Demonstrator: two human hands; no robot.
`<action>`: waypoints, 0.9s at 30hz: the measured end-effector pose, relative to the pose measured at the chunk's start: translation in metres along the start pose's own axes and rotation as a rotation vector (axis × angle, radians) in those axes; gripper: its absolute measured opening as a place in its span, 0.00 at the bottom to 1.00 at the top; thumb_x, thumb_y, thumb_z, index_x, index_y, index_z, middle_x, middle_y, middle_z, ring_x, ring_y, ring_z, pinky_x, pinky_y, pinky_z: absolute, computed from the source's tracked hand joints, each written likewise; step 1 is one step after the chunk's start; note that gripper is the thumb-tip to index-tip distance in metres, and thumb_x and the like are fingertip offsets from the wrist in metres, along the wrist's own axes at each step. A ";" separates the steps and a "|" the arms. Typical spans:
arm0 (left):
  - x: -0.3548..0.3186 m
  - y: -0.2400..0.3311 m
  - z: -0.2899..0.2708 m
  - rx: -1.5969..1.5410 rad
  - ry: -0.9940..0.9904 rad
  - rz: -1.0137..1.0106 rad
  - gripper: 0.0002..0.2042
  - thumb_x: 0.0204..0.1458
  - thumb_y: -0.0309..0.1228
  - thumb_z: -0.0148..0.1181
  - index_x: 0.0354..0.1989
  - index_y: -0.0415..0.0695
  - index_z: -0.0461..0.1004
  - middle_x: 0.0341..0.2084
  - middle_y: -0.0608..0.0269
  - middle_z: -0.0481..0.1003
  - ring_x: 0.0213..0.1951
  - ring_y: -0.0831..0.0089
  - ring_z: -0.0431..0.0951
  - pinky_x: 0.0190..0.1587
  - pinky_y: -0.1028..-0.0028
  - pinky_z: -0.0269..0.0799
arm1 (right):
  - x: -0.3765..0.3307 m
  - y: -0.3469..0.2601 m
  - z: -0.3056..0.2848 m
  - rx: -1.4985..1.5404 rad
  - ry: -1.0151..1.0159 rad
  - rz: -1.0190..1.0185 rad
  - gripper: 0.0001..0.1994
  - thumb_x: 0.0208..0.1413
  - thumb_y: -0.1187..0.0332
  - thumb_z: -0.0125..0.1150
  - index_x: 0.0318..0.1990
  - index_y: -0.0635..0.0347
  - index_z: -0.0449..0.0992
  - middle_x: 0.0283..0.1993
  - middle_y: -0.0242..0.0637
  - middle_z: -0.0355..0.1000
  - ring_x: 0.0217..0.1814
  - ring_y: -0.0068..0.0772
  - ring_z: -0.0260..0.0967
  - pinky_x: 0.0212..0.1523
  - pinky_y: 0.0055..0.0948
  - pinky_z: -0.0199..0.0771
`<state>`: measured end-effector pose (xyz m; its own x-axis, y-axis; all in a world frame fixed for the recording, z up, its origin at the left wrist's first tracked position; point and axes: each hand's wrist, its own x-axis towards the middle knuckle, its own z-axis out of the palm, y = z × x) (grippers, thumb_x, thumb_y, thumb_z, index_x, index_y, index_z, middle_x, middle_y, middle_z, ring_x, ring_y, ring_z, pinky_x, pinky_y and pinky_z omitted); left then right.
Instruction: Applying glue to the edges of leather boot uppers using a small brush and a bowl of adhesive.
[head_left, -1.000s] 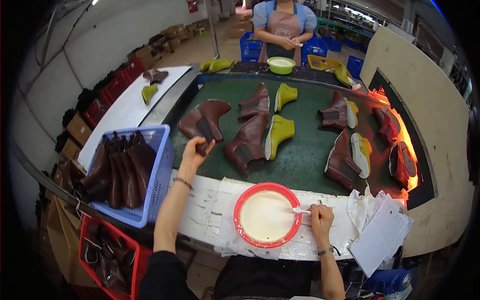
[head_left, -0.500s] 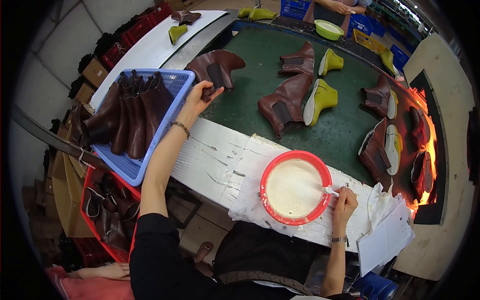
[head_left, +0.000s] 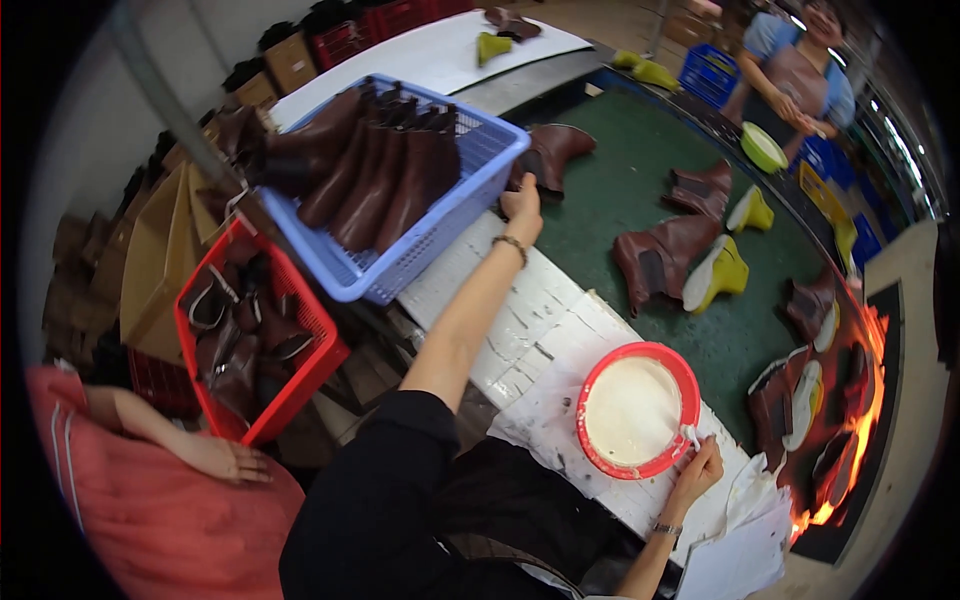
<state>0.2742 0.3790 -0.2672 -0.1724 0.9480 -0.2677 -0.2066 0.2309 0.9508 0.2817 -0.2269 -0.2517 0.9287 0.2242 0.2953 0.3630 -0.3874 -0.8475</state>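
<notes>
A brown ankle boot lies on its side on the green belt, just beyond the blue basket. My left hand is closed on the shaft end of this boot; the fingertips are partly hidden. At the lower right, my right hand grips a brush with a white handle, held against the near right rim of a red bowl. Creamy white liquid fills much of the bowl. The brush's working end is hard to make out.
A blue basket of brown boots stands at the left, above a red crate with more footwear. Brown boots and green lasts with pale soles lie along the belt toward a glowing orange heater. Two other people are nearby.
The view has swung left, so the scene sits farther right. My left fingers, spread beside the boot before, have closed on it. My right hand still holds the brush at the bowl.
</notes>
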 end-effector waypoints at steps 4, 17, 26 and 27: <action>-0.062 0.020 -0.048 -0.033 -0.456 -0.244 0.22 0.43 0.25 0.67 0.51 0.36 0.77 0.45 0.56 0.80 0.39 0.68 0.79 0.42 0.65 0.76 | 0.003 0.005 0.004 0.103 0.026 -0.064 0.22 0.74 0.59 0.54 0.25 0.63 0.75 0.20 0.20 0.61 0.21 0.11 0.51 0.20 0.19 0.50; -0.139 0.238 -0.416 0.245 -0.138 0.693 0.16 0.61 0.18 0.53 0.56 0.40 0.79 0.43 0.60 0.82 0.37 0.81 0.80 0.38 0.80 0.77 | 0.005 0.001 -0.002 0.072 0.061 -0.006 0.25 0.74 0.56 0.53 0.27 0.66 0.78 0.21 0.26 0.66 0.23 0.16 0.56 0.24 0.22 0.55; -0.038 0.241 -0.230 0.946 -0.541 0.925 0.32 0.53 0.37 0.65 0.66 0.35 0.69 0.49 0.43 0.81 0.46 0.56 0.85 0.52 0.62 0.79 | 0.004 -0.002 -0.008 0.045 0.066 -0.074 0.23 0.73 0.60 0.53 0.27 0.69 0.77 0.20 0.28 0.70 0.22 0.16 0.60 0.23 0.25 0.58; -0.015 0.235 -0.206 1.039 -0.534 0.835 0.36 0.53 0.42 0.67 0.68 0.33 0.66 0.51 0.40 0.80 0.51 0.51 0.83 0.56 0.59 0.77 | 0.003 -0.008 -0.004 0.086 0.077 -0.049 0.23 0.73 0.62 0.54 0.27 0.71 0.76 0.20 0.30 0.71 0.21 0.18 0.61 0.24 0.27 0.59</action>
<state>0.0301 0.3741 -0.0716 0.5335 0.7969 0.2835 0.5974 -0.5923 0.5407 0.2819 -0.2269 -0.2420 0.9143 0.1704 0.3675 0.4034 -0.2985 -0.8650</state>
